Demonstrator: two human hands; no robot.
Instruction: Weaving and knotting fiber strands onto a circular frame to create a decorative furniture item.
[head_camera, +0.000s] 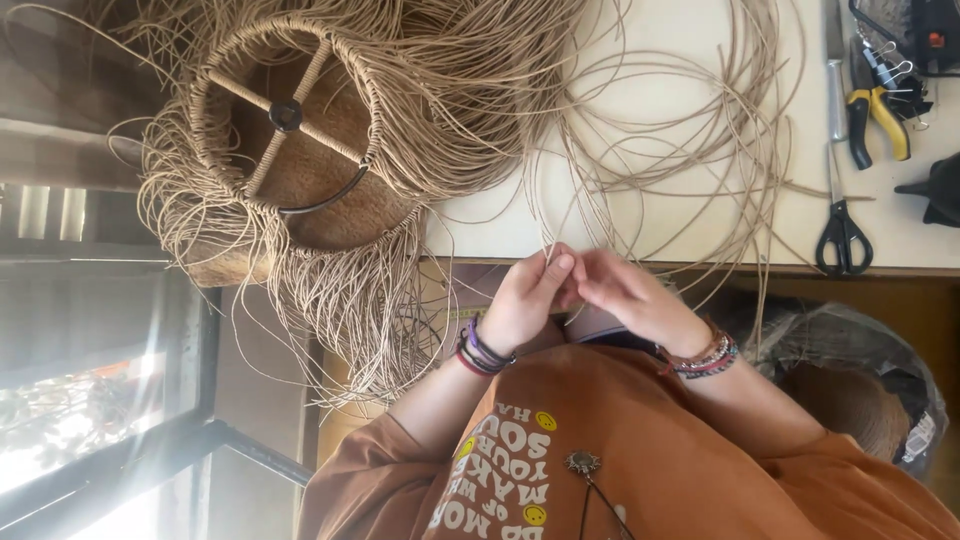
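both hands, left (525, 295) and right (625, 290), meet pinching thin tan cord strands (650, 150) trailing over the pale bench (700, 225), keeping them taut beside the half-woven cord lampshade frame (300, 140).

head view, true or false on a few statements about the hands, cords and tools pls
1. The left hand and right hand meet at the edge of the table, fingers on thin tan cord strands. True.
2. The black scissors are in the right hand's grip. False: they lie on the table, apart from both hands.
3. The pliers have yellow handles. True.
4. The round frame is bare of cord. False: cord is wound round its rim and hangs off it in loose strands.
5. Only one wrist wears bracelets. False: both do.
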